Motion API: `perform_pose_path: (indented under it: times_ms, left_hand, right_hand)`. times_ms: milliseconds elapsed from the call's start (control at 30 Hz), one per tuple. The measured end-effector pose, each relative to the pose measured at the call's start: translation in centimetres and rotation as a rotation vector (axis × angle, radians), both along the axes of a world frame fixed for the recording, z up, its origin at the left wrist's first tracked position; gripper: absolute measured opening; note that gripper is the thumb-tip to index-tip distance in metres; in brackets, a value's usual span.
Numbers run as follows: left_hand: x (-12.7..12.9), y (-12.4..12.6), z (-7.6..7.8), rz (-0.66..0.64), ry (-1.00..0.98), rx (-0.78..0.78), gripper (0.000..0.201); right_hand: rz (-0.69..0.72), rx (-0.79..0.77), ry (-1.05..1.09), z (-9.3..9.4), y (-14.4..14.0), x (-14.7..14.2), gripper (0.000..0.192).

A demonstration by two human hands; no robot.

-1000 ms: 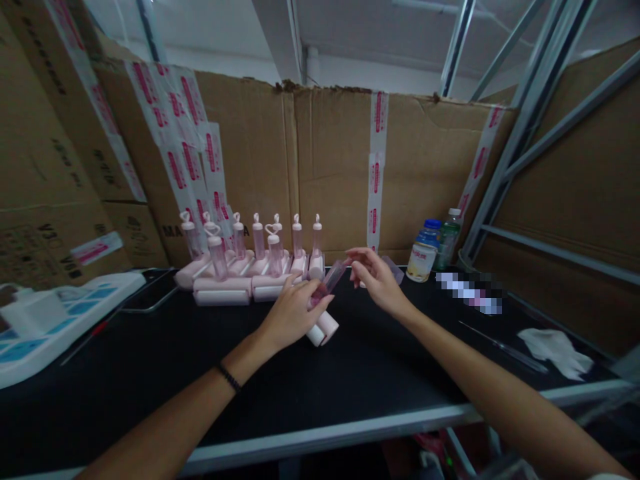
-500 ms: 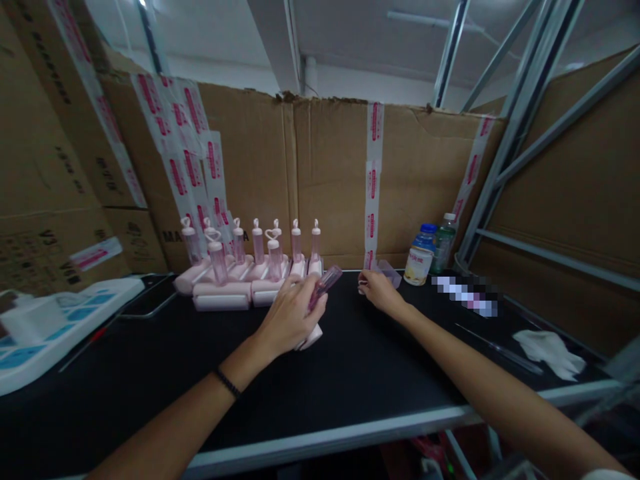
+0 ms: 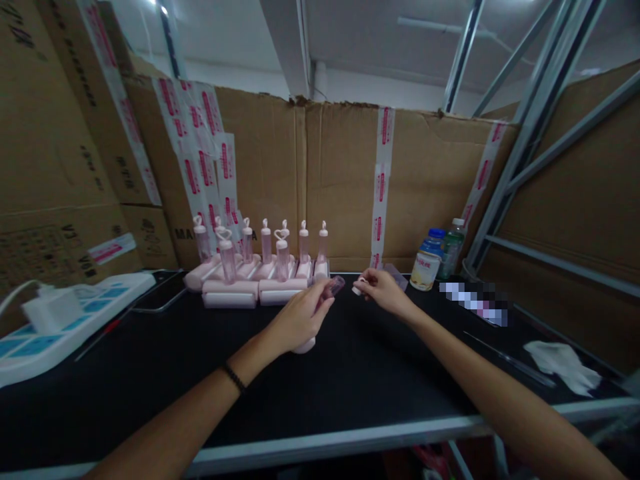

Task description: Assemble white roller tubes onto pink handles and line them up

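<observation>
My left hand (image 3: 300,316) is closed around a pink roller, its clear handle (image 3: 338,285) sticking out to the right between thumb and fingers. Most of the roller's pale body (image 3: 304,346) is hidden under the hand. Facing the handle's open-looking end, my right hand (image 3: 383,291) pinches a small pale pink end cap (image 3: 359,286). A short gap separates the cap from the handle. Behind my left hand stand several finished-looking pink rollers (image 3: 229,295), handles upright, each topped with a looped cap, some loops heart-shaped.
Beside my right hand sits a clear plastic box (image 3: 397,276). Farther right are a blue-capped bottle (image 3: 428,261), a green bottle (image 3: 453,248), a thin tool (image 3: 510,360) and a crumpled white cloth (image 3: 564,367). A power strip (image 3: 85,327) and a phone (image 3: 159,293) lie left. Cardboard (image 3: 340,180) walls the back.
My right hand has lifted the cap from beside the clear box and turned it toward the handle. My left hand has tilted the roller's handle lower, toward the cap. The view has shifted slightly.
</observation>
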State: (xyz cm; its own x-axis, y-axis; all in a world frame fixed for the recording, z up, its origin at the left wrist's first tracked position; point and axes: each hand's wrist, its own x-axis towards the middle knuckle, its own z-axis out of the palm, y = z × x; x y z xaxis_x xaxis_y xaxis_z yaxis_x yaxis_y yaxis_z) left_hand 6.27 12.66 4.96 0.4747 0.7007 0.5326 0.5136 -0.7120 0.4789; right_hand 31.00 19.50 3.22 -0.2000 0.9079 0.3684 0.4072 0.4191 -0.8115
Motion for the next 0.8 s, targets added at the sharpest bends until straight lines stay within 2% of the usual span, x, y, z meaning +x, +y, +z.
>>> perform_pose_path:
  times_ms: [100,200,367,500,800]
  left_hand:
    - [0.1,-0.3,0.1,0.002,0.016,0.01,0.032]
    - [0.2,-0.5,0.2,0.025,0.026,-0.013,0.031]
    - [0.4,-0.4,0.3,0.02,0.018,-0.051,0.03]
    - [0.5,-0.4,0.1,0.07,0.088,-0.052,0.03]
    - [0.5,-0.4,-0.1,0.097,0.175,-0.035,0.026]
  right_hand:
    - [0.185,-0.04,0.362,1.7,-1.8,-1.2,0.041]
    - [0.259,-0.056,0.491,2.5,-3.5,-2.2,0.042]
    - [0.308,-0.062,0.502,2.2,-4.5,-3.3,0.038]
    - [0.316,-0.039,0.5,2.0,-4.8,-3.6,0.035]
    - [0.22,0.043,0.364,2.9,-6.0,-4.3,0.036]
